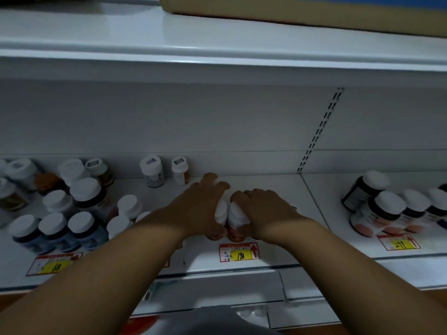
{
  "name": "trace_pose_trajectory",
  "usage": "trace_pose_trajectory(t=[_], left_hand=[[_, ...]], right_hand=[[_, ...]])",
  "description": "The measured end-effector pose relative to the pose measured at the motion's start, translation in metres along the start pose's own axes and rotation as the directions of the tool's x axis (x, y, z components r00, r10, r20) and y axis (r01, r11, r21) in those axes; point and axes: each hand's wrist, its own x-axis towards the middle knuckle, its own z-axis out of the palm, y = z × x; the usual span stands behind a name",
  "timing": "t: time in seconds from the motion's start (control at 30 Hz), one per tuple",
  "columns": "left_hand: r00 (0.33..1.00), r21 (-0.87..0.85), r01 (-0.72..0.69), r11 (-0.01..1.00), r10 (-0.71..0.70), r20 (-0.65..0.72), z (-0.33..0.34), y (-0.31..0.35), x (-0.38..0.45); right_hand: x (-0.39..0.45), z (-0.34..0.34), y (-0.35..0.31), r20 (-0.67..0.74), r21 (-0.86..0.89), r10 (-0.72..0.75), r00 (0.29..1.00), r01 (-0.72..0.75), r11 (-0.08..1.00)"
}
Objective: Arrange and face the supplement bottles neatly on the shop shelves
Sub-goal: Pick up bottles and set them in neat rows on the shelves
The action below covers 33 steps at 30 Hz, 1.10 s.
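Two white-capped bottles with orange-red labels stand side by side near the front of the white shelf [266,187]. My left hand [196,204] wraps the left bottle [220,212]. My right hand [263,209] wraps the right bottle [235,217]. The two bottles touch each other just behind the price tag marked 198 [239,253]. My fingers hide most of both labels.
Several white-capped dark bottles [63,226] crowd the shelf's left part. Two small bottles [167,171] stand at the back wall. More bottles [391,211] stand right of the slotted upright [319,131]. A cardboard box [290,10] lies on the upper shelf.
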Motion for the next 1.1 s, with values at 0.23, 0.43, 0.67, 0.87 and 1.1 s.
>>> trace_pose_trajectory(t=[0.23,0.43,0.67,0.87,1.1], left_hand=[[0.999,-0.016,-0.017,1.0,0.017,-0.042,-0.001,0.002,-0.005],[0.999,-0.073,0.048,0.996,-0.05,-0.022,0.001,0.004,-0.009],[0.967,-0.171,0.109,0.979,-0.145,-0.212,-0.028,-0.012,-0.044],[0.923,-0.207,0.185,0.961,-0.242,-0.3,-0.04,-0.05,-0.078],[0.941,-0.102,0.126,0.987,-0.151,-0.302,-0.051,-0.088,-0.085]], right_hand=[[0.008,0.0,-0.007,-0.005,-0.018,0.042,0.999,-0.042,0.999],[0.005,-0.013,-0.004,0.089,0.062,0.013,0.996,-0.019,0.998],[0.034,-0.051,0.015,0.126,0.388,-0.094,0.988,0.039,0.921],[0.141,-0.039,-0.047,-0.009,0.276,-0.059,0.998,0.059,0.959],[0.19,-0.016,-0.079,0.033,0.009,0.025,0.999,-0.026,1.0]])
